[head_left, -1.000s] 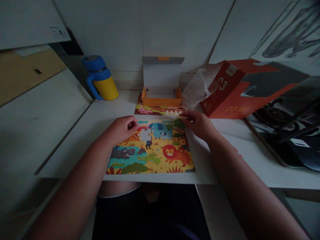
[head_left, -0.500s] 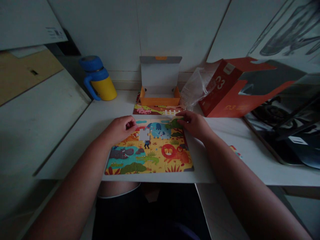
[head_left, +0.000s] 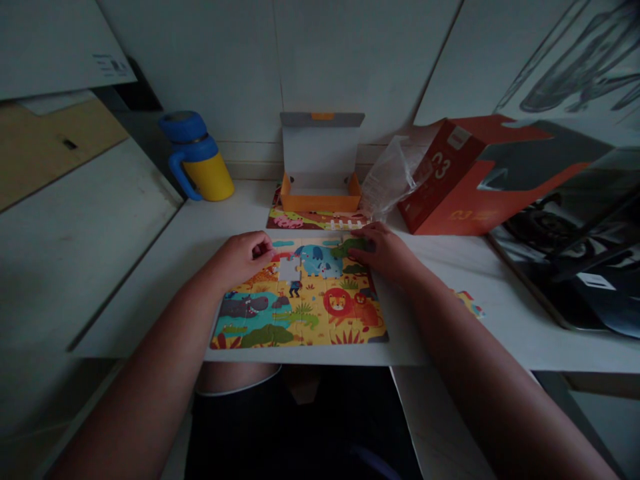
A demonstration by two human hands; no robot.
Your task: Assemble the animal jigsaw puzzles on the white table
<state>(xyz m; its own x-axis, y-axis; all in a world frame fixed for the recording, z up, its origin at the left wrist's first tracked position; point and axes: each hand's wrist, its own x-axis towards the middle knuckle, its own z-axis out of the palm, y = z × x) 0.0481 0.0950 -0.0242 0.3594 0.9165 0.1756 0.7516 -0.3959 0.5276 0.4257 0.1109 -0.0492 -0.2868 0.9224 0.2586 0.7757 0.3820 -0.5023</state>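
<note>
A jigsaw puzzle point(head_left: 300, 313) with animals, among them a hippo, lions and elephants, lies flat in front of me. Near its upper left, a pale gap point(head_left: 289, 270) shows among the joined pieces. My left hand point(head_left: 245, 259) rests on the puzzle's upper left edge, its fingers curled closed, with nothing visible in them. At the upper right corner, my right hand point(head_left: 379, 248) has its thumb and fingers on a green puzzle piece point(head_left: 354, 249) that lies at the puzzle's edge. The fingers partly cover that piece.
Behind the puzzle stands an open orange box point(head_left: 321, 202) on a second picture sheet point(head_left: 293, 220). A plastic bag point(head_left: 393, 175) and a red box point(head_left: 450, 187) are to the right. Loose pieces point(head_left: 470, 303) lie beside my right forearm. A blue-yellow flask point(head_left: 203, 163) stands back left.
My right hand has shifted slightly left and lower, and the green piece now sits flatter at the puzzle's corner. My left hand stays in place.
</note>
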